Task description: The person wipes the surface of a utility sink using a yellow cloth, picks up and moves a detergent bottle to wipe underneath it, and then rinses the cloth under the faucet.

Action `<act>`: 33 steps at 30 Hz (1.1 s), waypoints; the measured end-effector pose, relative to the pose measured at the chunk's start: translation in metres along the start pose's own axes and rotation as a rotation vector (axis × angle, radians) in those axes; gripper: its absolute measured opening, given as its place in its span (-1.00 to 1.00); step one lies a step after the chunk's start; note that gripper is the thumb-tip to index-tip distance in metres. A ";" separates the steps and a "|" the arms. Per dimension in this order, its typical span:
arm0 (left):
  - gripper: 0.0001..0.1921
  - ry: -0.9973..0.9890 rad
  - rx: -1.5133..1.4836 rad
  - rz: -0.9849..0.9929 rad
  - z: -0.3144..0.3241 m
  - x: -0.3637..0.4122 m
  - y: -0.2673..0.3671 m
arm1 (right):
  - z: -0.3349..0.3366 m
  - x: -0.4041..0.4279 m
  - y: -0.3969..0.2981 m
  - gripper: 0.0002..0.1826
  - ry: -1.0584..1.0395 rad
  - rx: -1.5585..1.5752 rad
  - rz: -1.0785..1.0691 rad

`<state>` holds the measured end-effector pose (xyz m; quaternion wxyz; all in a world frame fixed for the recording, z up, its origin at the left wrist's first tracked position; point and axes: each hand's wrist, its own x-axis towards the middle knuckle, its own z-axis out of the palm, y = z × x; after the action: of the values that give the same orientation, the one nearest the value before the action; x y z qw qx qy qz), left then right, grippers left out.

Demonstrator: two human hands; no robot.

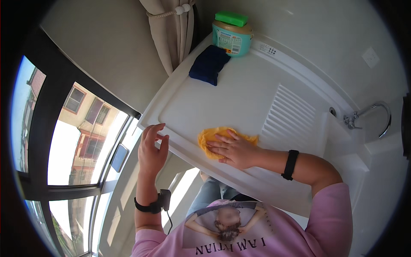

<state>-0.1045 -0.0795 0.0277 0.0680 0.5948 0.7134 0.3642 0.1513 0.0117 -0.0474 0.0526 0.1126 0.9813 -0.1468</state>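
Note:
My right hand (236, 151) lies flat on a crumpled yellow cloth (208, 136), pressing it against the white washboard counter (224, 106) near its front edge. The fingers are spread over the cloth and point to the left. At the counter's front left corner, my left hand (153, 144) is raised with curled fingers and thumb apart, holding nothing. Whether its fingertips touch the rim cannot be made out. Farther back lies a folded dark blue cloth (209, 65), beside a turquoise tub (232, 40) with a gold lid. A green block, probably soap (231, 18), rests on that lid.
Moulded washboard ridges (289, 112) slope toward a sink basin (345, 151) on the right. A chrome faucet (369, 117) juts from the wall below a white socket plate (371, 57). A tied beige curtain (170, 35) hangs at the back left; a phone-like object (119, 158) is by the window.

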 end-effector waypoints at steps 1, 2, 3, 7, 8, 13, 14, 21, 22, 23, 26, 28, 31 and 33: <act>-0.67 0.008 -0.021 -0.014 -0.001 0.000 -0.003 | 0.004 0.015 0.003 -0.43 0.139 0.055 0.032; -0.68 0.015 -0.044 -0.028 -0.002 0.001 -0.006 | 0.007 0.031 0.007 -0.44 0.278 0.110 0.066; -0.68 0.013 -0.048 -0.030 0.000 0.003 -0.010 | 0.009 0.048 0.012 -0.44 0.273 0.110 0.069; -0.69 -0.016 -0.111 -0.019 -0.005 0.012 -0.027 | -0.014 0.121 0.020 -0.46 0.594 0.506 0.294; -0.69 -0.039 -0.148 -0.012 -0.005 0.016 -0.032 | -0.021 0.137 0.022 -0.46 0.688 0.740 0.410; -0.67 -0.116 -0.206 0.040 -0.021 0.036 -0.053 | -0.032 0.229 0.052 -0.45 1.039 0.833 0.576; -0.66 -0.128 -0.213 0.053 -0.024 0.041 -0.054 | -0.032 0.243 0.064 -0.45 1.106 0.690 0.658; -0.67 -0.163 -0.228 0.067 -0.041 0.045 -0.080 | -0.037 0.276 0.054 -0.36 0.737 0.101 0.884; -0.67 -0.183 -0.237 0.064 -0.043 0.045 -0.082 | -0.040 0.271 0.043 -0.35 0.640 0.134 0.789; -0.67 -0.186 -0.240 0.065 -0.043 0.045 -0.087 | -0.039 0.266 0.031 -0.34 0.543 0.167 0.694; -0.69 -0.163 -0.262 0.108 -0.038 0.054 -0.087 | -0.012 0.254 -0.004 -0.35 0.579 0.141 0.470; -0.71 -0.147 -0.283 0.156 -0.035 0.060 -0.084 | -0.001 0.247 -0.021 -0.36 0.564 0.140 0.398; -0.70 -0.106 -0.250 0.255 -0.038 0.074 -0.077 | 0.000 0.238 -0.032 -0.34 0.473 0.201 0.236; -0.70 -0.110 -0.259 0.253 -0.036 0.081 -0.074 | -0.001 0.227 -0.035 -0.38 0.280 0.230 0.129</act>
<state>-0.2057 -0.0248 0.0362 0.1365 0.6849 0.5754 0.4257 -0.0773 0.0257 -0.0680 -0.0882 0.1998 0.9466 -0.2371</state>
